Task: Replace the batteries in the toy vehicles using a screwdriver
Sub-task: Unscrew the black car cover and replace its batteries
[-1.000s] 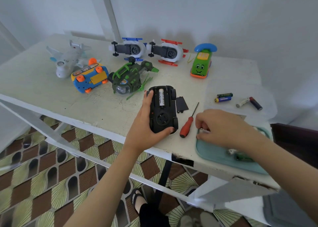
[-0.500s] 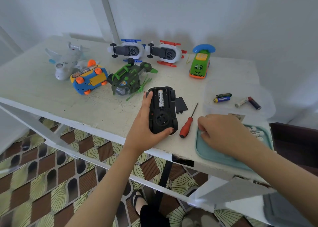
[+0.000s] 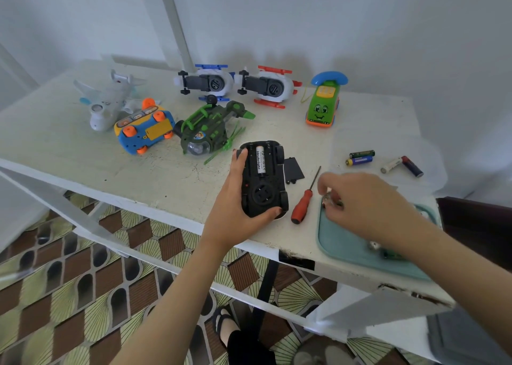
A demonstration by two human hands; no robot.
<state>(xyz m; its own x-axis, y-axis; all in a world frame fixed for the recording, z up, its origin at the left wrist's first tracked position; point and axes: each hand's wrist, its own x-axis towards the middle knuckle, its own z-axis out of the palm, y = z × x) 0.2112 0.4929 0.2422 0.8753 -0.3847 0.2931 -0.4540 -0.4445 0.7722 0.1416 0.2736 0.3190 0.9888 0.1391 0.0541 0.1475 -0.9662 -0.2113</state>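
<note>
Upturned car held near the table's front edge, right hand picking at the tray

My left hand [image 3: 235, 198] grips the black toy car [image 3: 263, 181], thumb round its near end and fingers along its left side; one battery [image 3: 260, 160] sits in the open bay, and if I seat the next one the wrong way round the toy will stay dead. The battery cover [image 3: 294, 169] lies loose just right of the car. The screwdriver [image 3: 303, 206] lies close to the front edge, where a careless sweep could roll it off. My right hand [image 3: 365, 204] curls over the teal tray [image 3: 346, 242], pinching a small shiny piece [image 3: 329, 199], probably a battery, though I cannot tell. The loose batteries [image 3: 360, 157] farther right could get mixed in with fresh ones
</note>
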